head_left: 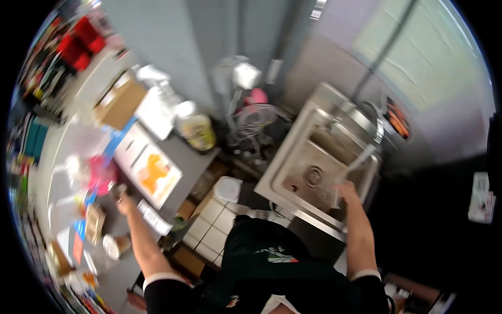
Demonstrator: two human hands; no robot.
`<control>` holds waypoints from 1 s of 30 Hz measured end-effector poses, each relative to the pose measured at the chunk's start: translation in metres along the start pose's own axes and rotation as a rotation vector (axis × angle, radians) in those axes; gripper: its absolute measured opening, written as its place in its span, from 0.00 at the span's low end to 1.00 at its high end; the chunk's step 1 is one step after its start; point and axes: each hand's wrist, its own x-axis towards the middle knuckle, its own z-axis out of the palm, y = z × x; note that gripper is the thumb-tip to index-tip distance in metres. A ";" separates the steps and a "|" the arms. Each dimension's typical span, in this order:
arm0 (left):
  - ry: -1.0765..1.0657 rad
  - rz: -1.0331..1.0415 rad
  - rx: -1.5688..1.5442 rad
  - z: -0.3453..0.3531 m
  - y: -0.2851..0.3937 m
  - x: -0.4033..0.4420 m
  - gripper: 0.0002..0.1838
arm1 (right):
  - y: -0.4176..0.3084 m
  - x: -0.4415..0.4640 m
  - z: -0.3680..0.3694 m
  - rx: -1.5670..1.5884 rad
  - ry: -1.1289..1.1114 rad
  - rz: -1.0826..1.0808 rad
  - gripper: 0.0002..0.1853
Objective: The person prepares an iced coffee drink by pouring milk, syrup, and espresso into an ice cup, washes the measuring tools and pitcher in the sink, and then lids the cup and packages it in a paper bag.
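My left hand (124,203) is out over the grey counter at the left, closed on a small dark object (118,189) too blurred to name. A pink bag (102,174) lies just beyond it. Over the right part of the steel sink (290,203) is my right hand (345,189), fingers closed around something clear, perhaps a cup or the water stream, which blur hides. The faucet spout (362,158) points down toward that hand. The sink's drain (314,177) shows to the left of it.
On the counter (193,162) are a sheet with an orange picture (151,170), a jar with a white lid (196,128), a cardboard box (121,102) and a paper cup (116,246). A white-lidded tub (227,189) stands between counter and sink. Cables (255,119) hang behind.
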 end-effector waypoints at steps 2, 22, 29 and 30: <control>-0.134 -0.100 -0.156 0.016 -0.022 0.022 0.27 | 0.005 0.002 0.015 -0.168 0.272 -0.296 0.25; -1.074 0.116 -0.703 -0.099 0.161 -0.315 0.14 | -0.028 -0.040 -0.032 -0.064 -0.137 0.116 0.33; -1.961 0.318 -0.438 0.040 0.215 -0.575 0.13 | -0.015 -0.073 -0.054 -0.335 0.197 -0.217 0.31; -2.010 0.397 -0.396 0.054 0.217 -0.604 0.12 | -0.009 -0.081 -0.054 -0.326 0.202 -0.207 0.31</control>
